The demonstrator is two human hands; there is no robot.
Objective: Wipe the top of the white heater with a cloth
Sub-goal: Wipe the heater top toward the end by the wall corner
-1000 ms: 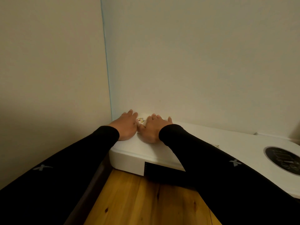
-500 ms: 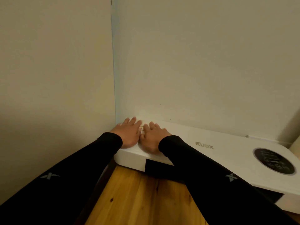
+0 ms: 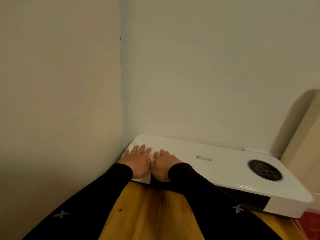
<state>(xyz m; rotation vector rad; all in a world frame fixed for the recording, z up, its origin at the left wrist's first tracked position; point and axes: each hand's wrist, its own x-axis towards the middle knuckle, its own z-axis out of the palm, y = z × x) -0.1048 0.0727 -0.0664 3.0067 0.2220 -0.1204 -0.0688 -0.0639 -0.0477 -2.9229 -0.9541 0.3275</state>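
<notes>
The white heater (image 3: 216, 170) lies flat in the corner of two walls, with a gold logo (image 3: 204, 158) on top. My left hand (image 3: 136, 161) and my right hand (image 3: 164, 164) rest side by side, palms down, on its left end near the front edge. A small piece of light patterned cloth (image 3: 152, 155) shows between the two hands. The remainder of the cloth is hidden under my palms. Both forearms are in black sleeves.
A round black control panel (image 3: 265, 169) sits on the heater's right end. A beige box-like panel (image 3: 304, 144) stands right of the heater, with something red (image 3: 310, 220) below it. Wooden boards (image 3: 147, 213) lie in front. The left wall (image 3: 60, 101) is close to my left arm.
Both hands have slid together from the back wall toward the heater's front edge, uncovering white surface beyond the fingertips. The camera has shifted, so more of the heater's right end shows.
</notes>
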